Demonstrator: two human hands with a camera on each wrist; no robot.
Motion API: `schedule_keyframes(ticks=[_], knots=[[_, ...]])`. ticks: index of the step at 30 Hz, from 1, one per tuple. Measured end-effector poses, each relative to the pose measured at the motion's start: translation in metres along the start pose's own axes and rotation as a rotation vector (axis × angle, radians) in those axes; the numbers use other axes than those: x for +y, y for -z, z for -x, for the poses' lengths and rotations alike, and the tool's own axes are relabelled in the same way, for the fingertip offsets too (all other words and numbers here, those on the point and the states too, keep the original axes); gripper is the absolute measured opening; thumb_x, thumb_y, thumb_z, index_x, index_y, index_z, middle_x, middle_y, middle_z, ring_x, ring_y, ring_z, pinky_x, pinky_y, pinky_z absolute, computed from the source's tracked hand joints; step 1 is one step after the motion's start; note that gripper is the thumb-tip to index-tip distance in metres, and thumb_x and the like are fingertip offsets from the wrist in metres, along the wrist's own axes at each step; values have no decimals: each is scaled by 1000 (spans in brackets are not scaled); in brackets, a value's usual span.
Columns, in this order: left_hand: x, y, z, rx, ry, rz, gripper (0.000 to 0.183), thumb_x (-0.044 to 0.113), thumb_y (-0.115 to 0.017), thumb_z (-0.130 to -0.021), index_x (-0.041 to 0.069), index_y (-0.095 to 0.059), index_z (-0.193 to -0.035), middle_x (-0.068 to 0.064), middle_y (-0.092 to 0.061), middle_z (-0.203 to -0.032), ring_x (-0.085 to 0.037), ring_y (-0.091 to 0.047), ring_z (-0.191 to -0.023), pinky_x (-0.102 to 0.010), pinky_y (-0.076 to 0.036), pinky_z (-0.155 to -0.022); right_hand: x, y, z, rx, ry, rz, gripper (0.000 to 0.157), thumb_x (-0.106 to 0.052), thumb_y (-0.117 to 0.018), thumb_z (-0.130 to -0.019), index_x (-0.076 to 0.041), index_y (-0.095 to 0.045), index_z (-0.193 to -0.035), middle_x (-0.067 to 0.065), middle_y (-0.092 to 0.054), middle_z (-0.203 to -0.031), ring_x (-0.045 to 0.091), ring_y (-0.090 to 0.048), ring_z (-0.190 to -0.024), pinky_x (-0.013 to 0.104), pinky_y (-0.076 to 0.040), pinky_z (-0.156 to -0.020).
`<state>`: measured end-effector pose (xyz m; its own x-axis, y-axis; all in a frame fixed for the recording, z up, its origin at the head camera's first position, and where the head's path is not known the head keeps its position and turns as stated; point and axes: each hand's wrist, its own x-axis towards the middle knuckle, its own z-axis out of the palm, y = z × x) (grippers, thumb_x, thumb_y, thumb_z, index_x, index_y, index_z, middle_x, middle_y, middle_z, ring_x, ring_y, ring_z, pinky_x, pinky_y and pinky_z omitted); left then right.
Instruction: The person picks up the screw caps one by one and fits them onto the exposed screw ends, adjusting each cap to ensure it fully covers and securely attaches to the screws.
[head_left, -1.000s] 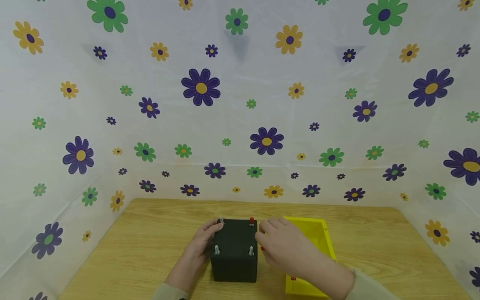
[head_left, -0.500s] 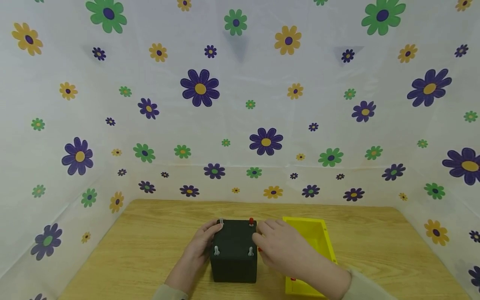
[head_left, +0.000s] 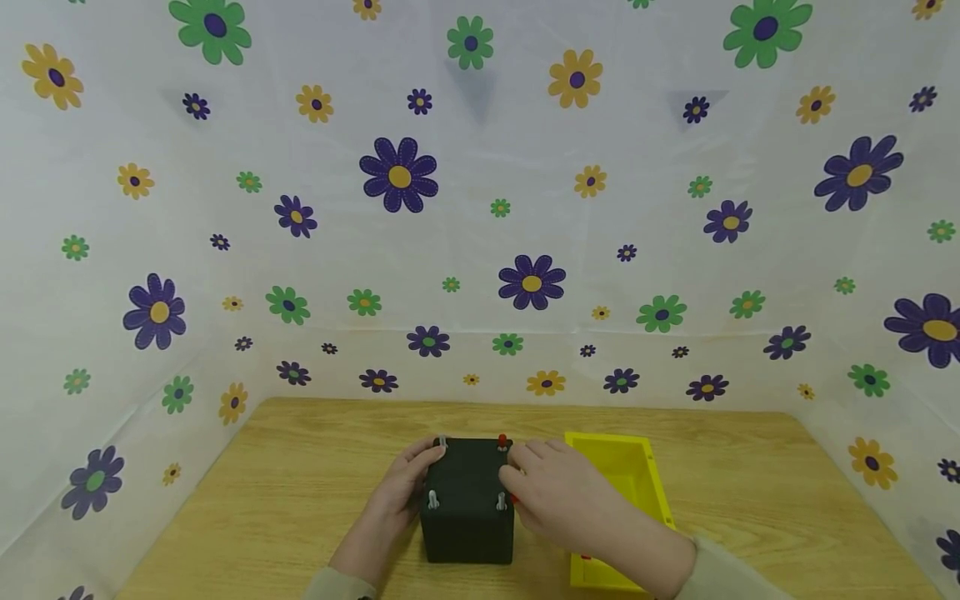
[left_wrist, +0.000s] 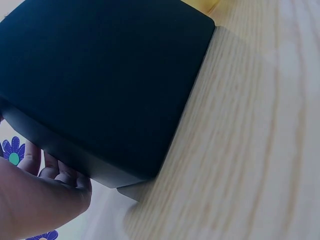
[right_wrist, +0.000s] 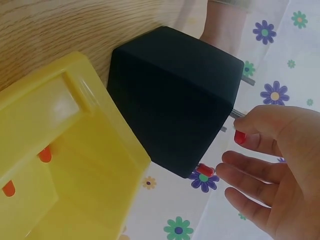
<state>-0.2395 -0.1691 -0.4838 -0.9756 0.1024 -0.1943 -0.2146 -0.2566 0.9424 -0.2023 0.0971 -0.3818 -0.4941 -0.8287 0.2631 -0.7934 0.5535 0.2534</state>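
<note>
A black box [head_left: 468, 479] stands on the table with several threaded metal posts [head_left: 502, 501] at its top corners. On the back right post sits a red cap [head_left: 502, 440]; the other posts are bare. My left hand [head_left: 397, 492] holds the box by its left side, the thumb over the back left corner. In the left wrist view its fingers [left_wrist: 50, 167] lie along one face. Between thumb and index finger, my right hand [head_left: 562, 492] pinches another red cap [right_wrist: 240, 136], close beside the tip of a bare post [right_wrist: 236, 113] in the right wrist view.
A yellow bin [head_left: 656, 483] stands on the wooden table [head_left: 750, 500] just right of the box, partly under my right forearm. Loose red caps [right_wrist: 45, 154] lie in it. A flower-patterned sheet [head_left: 480, 233] encloses the back and sides.
My right hand has moved slightly left, carrying the pinched red cap closer to the box's right-hand posts. The left hand and the box have stayed in place.
</note>
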Motion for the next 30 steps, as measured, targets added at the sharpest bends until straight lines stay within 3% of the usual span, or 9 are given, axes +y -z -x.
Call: schedule_keyframes(ticks=[17, 30], knots=[[1, -1, 1, 11, 4, -12, 15, 18, -61, -104, 18, -69, -117, 13, -78, -91, -3, -74, -85, -23, -59, -82, -1, 0, -3, 18, 23, -2, 17, -26, -80, -95, -18, -68, -104, -5, -67, -95, 14, -54, -82, 24, -51, -80], [1, 0, 1, -3, 1, -6, 11, 18, -61, -105, 24, -70, -106, 14, -76, -88, -2, -72, -81, -23, -58, -79, -2, 1, -6, -2, 12, -6, 19, -22, -86, -91, -18, -70, -101, -6, -71, -91, 11, -54, -76, 19, -50, -75]])
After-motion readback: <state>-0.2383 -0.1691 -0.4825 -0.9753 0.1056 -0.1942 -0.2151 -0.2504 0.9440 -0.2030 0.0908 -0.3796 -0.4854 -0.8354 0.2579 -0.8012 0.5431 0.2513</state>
